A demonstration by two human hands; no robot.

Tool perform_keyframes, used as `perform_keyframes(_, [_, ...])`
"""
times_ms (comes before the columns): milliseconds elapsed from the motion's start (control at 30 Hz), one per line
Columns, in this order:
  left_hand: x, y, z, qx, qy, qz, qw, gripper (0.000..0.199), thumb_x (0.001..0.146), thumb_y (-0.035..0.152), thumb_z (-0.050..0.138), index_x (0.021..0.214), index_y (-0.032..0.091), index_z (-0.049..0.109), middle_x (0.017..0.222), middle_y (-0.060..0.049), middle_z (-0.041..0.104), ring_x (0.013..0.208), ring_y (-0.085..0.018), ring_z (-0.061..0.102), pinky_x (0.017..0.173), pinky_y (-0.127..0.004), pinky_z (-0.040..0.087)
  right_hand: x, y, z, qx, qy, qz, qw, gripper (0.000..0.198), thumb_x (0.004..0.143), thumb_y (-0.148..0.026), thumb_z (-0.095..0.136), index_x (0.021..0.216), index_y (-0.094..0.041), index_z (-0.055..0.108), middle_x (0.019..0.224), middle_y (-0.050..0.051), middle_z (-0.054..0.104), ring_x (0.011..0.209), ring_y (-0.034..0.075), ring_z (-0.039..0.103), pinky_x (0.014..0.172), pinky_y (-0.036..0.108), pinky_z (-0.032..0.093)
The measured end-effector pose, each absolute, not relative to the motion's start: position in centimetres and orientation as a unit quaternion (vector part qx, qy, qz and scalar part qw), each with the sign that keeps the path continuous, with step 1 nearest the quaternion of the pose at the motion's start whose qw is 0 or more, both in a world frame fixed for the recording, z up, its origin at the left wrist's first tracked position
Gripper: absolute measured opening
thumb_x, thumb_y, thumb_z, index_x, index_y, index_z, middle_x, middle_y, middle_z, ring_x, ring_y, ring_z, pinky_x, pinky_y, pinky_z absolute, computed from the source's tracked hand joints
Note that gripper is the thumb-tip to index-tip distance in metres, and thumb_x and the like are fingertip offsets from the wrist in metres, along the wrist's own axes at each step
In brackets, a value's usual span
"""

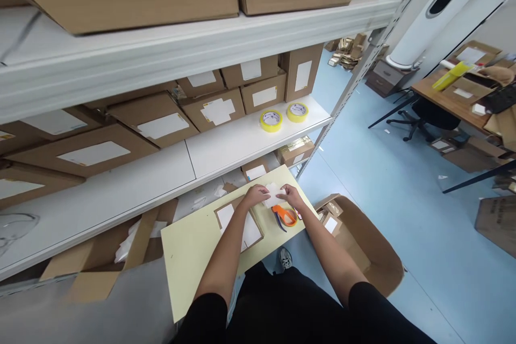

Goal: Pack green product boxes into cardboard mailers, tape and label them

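Between my two hands is a small white sheet (273, 196), which looks like paper or a label; fine detail is too small to make out. My left hand (256, 195) pinches its left edge, and my right hand (291, 196) pinches the right edge. Just below the sheet, an orange-handled tape dispenser (285, 216) lies on the pale yellow board (189, 258). Under my left forearm rests a flat brown cardboard parcel (258, 219) with white labels on it, partly covered by the arm.
Two yellow tape rolls (271, 120) sit on the white shelf (226, 145) before several labelled cartons (217, 110). A large open cardboard box (379, 247) with small parcels stands on the floor to the right. The shelf upright (350, 83) rises beyond the board.
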State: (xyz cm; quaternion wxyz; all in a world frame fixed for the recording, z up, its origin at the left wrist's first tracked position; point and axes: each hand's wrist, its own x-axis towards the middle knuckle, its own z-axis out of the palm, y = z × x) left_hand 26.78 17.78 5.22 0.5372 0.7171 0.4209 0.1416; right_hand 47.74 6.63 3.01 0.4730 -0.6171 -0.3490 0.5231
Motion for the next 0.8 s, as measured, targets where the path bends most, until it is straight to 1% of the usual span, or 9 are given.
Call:
perform_keyframes(100, [26.4,18.6,7.2,0.716,0.398,0.107,0.564,0.033,0.056,0.045,0.09,0.077,0.021,0.08,0.083,-0.005,0.078,0.083,-0.025,0.073,0.084,-0.036,0.057,48.5,5.8,4.7,-0.597,-0.304,0.55,0.498,0.047,0.056,-0.049,0.089,0.071,-0.024,0.054,0.065,-0.009,0.059,0.06,0.013,0.056,0.06,0.025,0.047])
perform_keyframes(200, [26.6,18.9,8.3,0.711,0.386,0.068,0.584,0.033,0.053,0.049,0.09,0.07,0.022,0.079,0.076,-0.002,0.077,0.078,-0.024,0.072,0.081,-0.033,0.057,48.7,5.0,5.9,-0.593,-0.275,0.552,0.518,0.051,0.051,-0.046,0.092,0.066,-0.023,0.049,0.059,-0.01,0.057,0.055,0.012,0.053,0.056,0.024,0.044])
perform_keyframes(300, [26.9,18.8,8.8,0.702,0.378,0.059,0.601,0.037,0.054,0.053,0.09,0.072,0.022,0.08,0.08,-0.003,0.079,0.082,-0.024,0.072,0.084,-0.033,0.056,48.9,4.1,6.9,-0.596,-0.235,0.532,0.554,0.049,0.051,-0.046,0.092,0.067,-0.023,0.053,0.06,-0.007,0.062,0.057,0.014,0.058,0.058,0.027,0.047])
perform_keyframes(400, [26.7,18.7,8.9,0.671,0.396,0.106,0.618,0.04,0.055,0.054,0.09,0.072,0.02,0.08,0.083,-0.008,0.08,0.087,-0.026,0.073,0.088,-0.037,0.056,49.9,2.8,7.9,-0.606,-0.184,0.489,0.6,0.048,0.053,-0.05,0.089,0.073,-0.022,0.056,0.066,-0.002,0.068,0.061,0.018,0.063,0.062,0.031,0.051])
perform_keyframes(467, [26.6,18.8,9.1,0.645,0.424,0.141,0.619,0.04,0.054,0.054,0.091,0.072,0.02,0.079,0.085,-0.01,0.081,0.09,-0.028,0.074,0.091,-0.04,0.056,50.9,1.7,8.5,-0.615,-0.17,0.466,0.613,0.049,0.052,-0.05,0.089,0.072,-0.023,0.053,0.064,-0.002,0.067,0.059,0.018,0.062,0.059,0.03,0.051])
perform_keyframes(533, [26.7,18.7,9.2,0.644,0.437,0.158,0.608,0.04,0.054,0.051,0.092,0.077,0.02,0.081,0.091,-0.01,0.081,0.095,-0.029,0.074,0.096,-0.042,0.056,51.8,0.7,9.2,-0.613,-0.179,0.466,0.613,0.051,0.051,-0.046,0.09,0.07,-0.024,0.049,0.062,-0.004,0.064,0.057,0.016,0.06,0.057,0.029,0.049])
perform_keyframes(600, [27.1,18.2,9.5,0.665,0.438,0.172,0.58,0.044,0.055,0.044,0.093,0.09,0.02,0.082,0.103,-0.011,0.081,0.106,-0.03,0.073,0.104,-0.044,0.052,52.0,0.2,9.7,-0.598,-0.191,0.479,0.614,0.049,0.052,-0.042,0.089,0.07,-0.025,0.047,0.062,-0.006,0.061,0.056,0.015,0.058,0.056,0.027,0.048])
perform_keyframes(700, [27.9,16.5,10.2,0.681,0.459,0.22,0.526,0.051,0.061,0.039,0.091,0.107,0.02,0.081,0.124,-0.013,0.076,0.122,-0.03,0.067,0.113,-0.044,0.046,51.1,0.3,10.5,-0.575,-0.212,0.496,0.615,0.038,0.057,-0.037,0.081,0.073,-0.025,0.049,0.063,-0.008,0.06,0.055,0.014,0.056,0.056,0.026,0.046])
perform_keyframes(800, [27.2,13.6,11.5,0.646,0.472,0.251,0.545,0.044,0.08,0.051,0.077,0.11,0.019,0.08,0.123,-0.014,0.076,0.116,-0.028,0.07,0.105,-0.042,0.053,49.7,1.1,11.5,-0.571,-0.276,0.513,0.578,0.026,0.06,-0.035,0.073,0.074,-0.024,0.054,0.063,-0.007,0.059,0.057,0.014,0.054,0.057,0.025,0.044])
